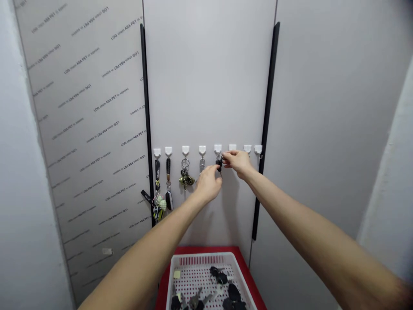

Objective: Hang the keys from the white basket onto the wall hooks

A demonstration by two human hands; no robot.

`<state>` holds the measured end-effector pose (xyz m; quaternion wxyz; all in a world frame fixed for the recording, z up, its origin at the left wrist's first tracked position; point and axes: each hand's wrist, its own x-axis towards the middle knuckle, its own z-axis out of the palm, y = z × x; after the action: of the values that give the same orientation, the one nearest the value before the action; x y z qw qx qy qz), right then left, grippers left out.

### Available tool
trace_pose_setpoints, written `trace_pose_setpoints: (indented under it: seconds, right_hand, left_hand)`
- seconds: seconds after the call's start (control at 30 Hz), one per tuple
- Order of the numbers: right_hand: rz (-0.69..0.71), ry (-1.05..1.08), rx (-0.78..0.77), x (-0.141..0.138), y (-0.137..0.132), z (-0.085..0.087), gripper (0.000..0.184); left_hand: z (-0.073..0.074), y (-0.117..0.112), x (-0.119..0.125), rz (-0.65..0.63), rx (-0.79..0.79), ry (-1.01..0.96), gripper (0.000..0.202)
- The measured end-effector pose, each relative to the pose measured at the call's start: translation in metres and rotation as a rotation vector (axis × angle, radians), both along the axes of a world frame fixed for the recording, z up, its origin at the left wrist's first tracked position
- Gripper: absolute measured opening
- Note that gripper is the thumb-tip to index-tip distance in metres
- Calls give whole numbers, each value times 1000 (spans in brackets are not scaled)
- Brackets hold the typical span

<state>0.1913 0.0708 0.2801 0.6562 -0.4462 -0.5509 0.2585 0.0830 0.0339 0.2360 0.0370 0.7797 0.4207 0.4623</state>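
A row of white wall hooks [202, 149] runs across the grey cabinet door. Both my hands meet at the fifth hook [218, 148]. My left hand [208, 184] pinches a small black key fob [219, 163] from below. My right hand [237, 162] pinches the same fob from the right, just under the hook. Key sets hang on the first hooks: a black strap set [157, 181], a second strap with a black fob [168, 183], a ring with brass charms [185, 174] and a small silver key [201, 165]. Most of the hooks to the right look bare.
A white perforated basket [180, 261] sits below on a red surface [206, 249], holding several dark key fobs [232, 292] and loose keys [196, 299]. Black door handles [266, 116] run vertically. A film-covered panel [90, 120] stands at left.
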Motion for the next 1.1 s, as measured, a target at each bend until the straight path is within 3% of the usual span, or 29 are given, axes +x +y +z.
trace_pose_setpoints:
  seconds: [0.23, 0.37, 0.43, 0.5, 0.67, 0.77, 0.87, 1.0, 1.1]
  right_hand:
    - [-118, -87, -105, -6, 18, -3, 9]
    - [-177, -192, -81, 0, 21, -20, 11]
    - [-221, -252, -34, 6, 16, -43, 20]
    - [-206, -352, -21, 10, 4, -80, 26]
    - [184, -844, -289, 14, -53, -202, 21]
    - [224, -1095, -347, 16, -73, -250, 20]
    - [173, -1228, -325, 16, -75, -263, 21]
    - [172, -1416, -337, 8, -71, -262, 19]
    - [167, -1490, -362, -1, -70, -268, 18]
  left_hand:
    - [-3, 9, -4, 53, -22, 36, 38]
    - [-25, 1, -12, 33, -54, 42, 36]
    - [-49, -4, -19, -1, -105, 47, 35]
    - [-86, -10, -27, -35, -195, 40, 34]
    - [-196, -32, -43, -18, -569, 101, 31]
    - [-236, -42, -47, -17, -716, 201, 32]
    - [-242, -47, -50, -31, -726, 309, 32]
    - [-225, -50, -59, -8, -707, 518, 35]
    - [-221, -50, -65, 19, -791, 614, 32]
